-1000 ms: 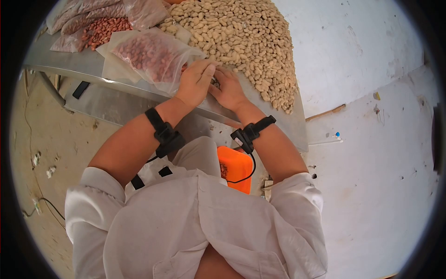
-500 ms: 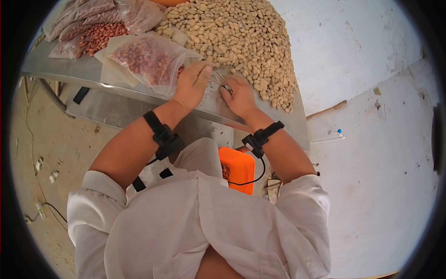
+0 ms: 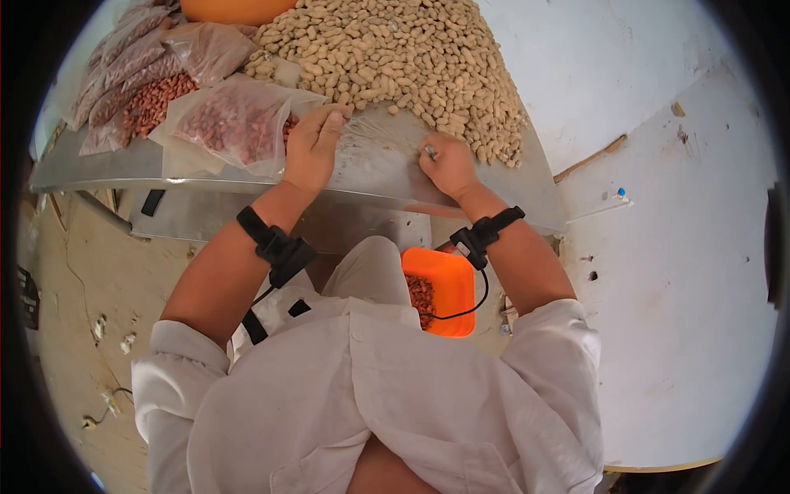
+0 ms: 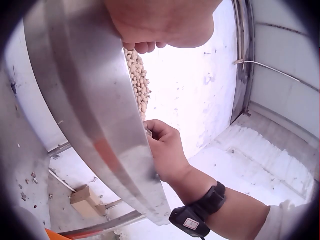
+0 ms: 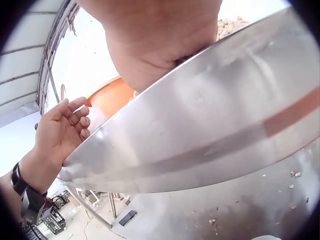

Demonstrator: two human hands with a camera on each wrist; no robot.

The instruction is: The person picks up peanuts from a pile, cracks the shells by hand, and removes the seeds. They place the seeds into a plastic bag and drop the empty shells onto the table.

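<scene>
My left hand (image 3: 313, 152) rests on the metal table beside a clear plastic bag of red shelled peanuts (image 3: 234, 128). In the right wrist view its fingers (image 5: 80, 120) are loosely bent, with nothing seen gripped in them. My right hand (image 3: 453, 169) is at the near edge of a large heap of unshelled peanuts (image 3: 395, 58), its fingers curled. A small greyish, shiny piece (image 3: 430, 151) shows between its thumb and forefinger; I cannot tell what it is. The rest of that piece is hidden in the fist.
More bags of red peanuts (image 3: 132, 62) lie at the far left, near an orange basin (image 3: 239, 10). Below the table edge (image 3: 362, 198), by the knee, stands an orange bin (image 3: 453, 292) with reddish bits inside. A white wall panel (image 3: 658, 288) flanks the right side.
The hands, close together a second ago, have drawn apart: the right moved right, curling its fingers, and the left moved slightly left. The head view has shifted too.
</scene>
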